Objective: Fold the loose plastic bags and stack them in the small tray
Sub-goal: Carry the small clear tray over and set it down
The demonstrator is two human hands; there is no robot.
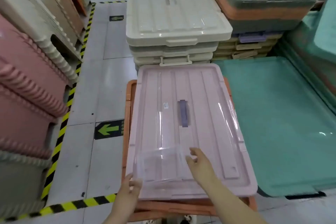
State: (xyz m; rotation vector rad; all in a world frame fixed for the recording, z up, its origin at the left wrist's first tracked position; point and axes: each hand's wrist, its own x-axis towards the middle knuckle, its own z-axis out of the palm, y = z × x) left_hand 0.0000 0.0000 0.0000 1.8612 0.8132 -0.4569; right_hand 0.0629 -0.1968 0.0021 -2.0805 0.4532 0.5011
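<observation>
A clear plastic bag [167, 132] lies spread over a pink lid [209, 96] with a purple handle [184, 112]. The bag's near end is folded up into a doubled layer [161, 164]. My left hand [130, 187] pinches the bag's near left corner at the lid's edge. My right hand [197, 160] hovers with relaxed, spread fingers at the right side of the folded part. The pink lid rests on an orange crate [130, 94]. No small tray is in view.
A stack of beige lidded bins [172, 14] stands behind the pink lid. Green bins [276, 123] lie to the right, dark grey and orange ones [258, 2] at the back right. Pink and beige stools [27, 78] are stacked on the left, beyond yellow-black floor tape [60, 132].
</observation>
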